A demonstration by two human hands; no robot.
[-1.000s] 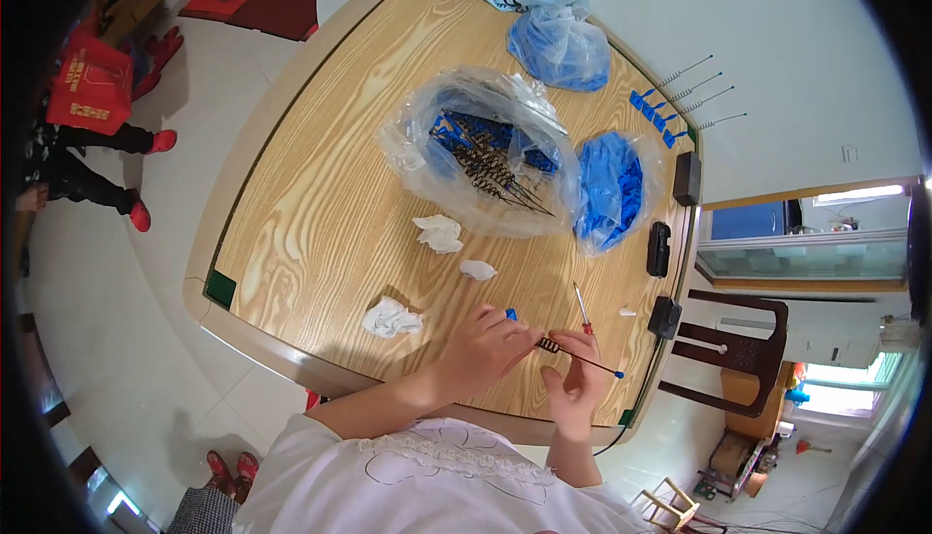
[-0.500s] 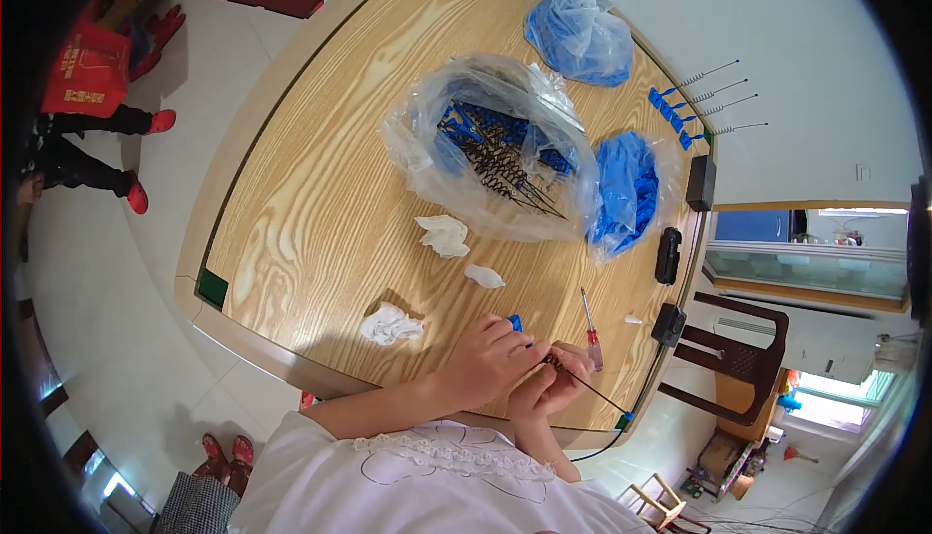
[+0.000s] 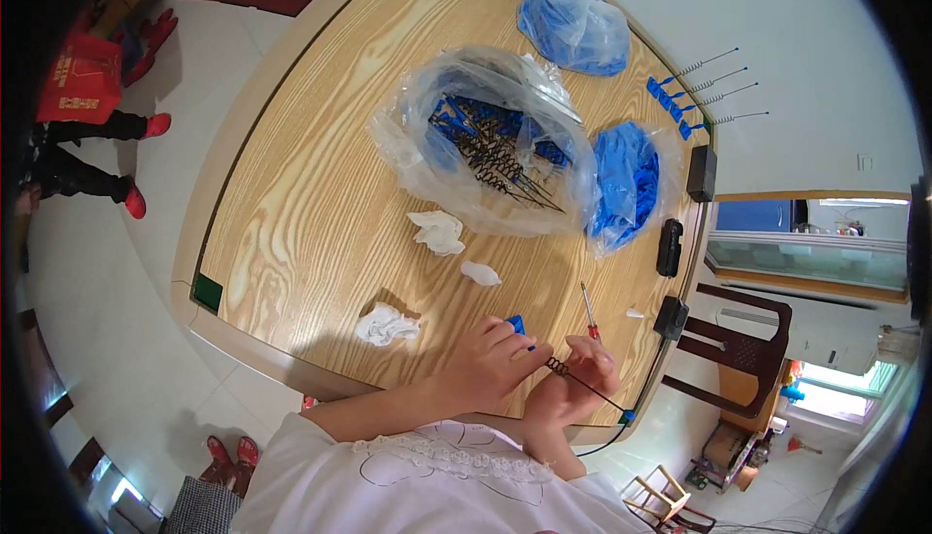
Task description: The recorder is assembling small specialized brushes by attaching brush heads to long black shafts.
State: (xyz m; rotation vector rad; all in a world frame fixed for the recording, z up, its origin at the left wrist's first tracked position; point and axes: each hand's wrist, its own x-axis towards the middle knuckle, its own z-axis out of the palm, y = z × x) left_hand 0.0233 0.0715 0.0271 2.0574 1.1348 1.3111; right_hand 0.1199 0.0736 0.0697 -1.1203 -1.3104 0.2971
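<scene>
My left hand (image 3: 492, 364) is closed around a blue plastic piece (image 3: 516, 324), which pokes out past its fingers. From that same grip, a dark coiled spring wire (image 3: 556, 366) runs to the right, with its straight end stretching across my right palm. My right hand (image 3: 575, 383) has its fingers lifted and apart, beside the coil and not closed on it. A blue tip (image 3: 627, 417) shows beyond that hand at the table edge, where the wire seems to lead. Just above the right fingers lies a red-handled screwdriver (image 3: 591, 320), its handle partly hidden.
A large clear bag (image 3: 408, 160) of spring wires and blue parts stands mid-table. Beyond are two more bags of blue pieces (image 3: 626, 194). Several assembled pieces (image 3: 670, 105) line the far-right edge. Crumpled tissues (image 3: 386, 324) lie left; black blocks (image 3: 670, 317) sit at the right edge.
My right fingers have loosened from the coil and spread apart, so the coil now shows. My left hand keeps its grip. The view has shifted slightly.
</scene>
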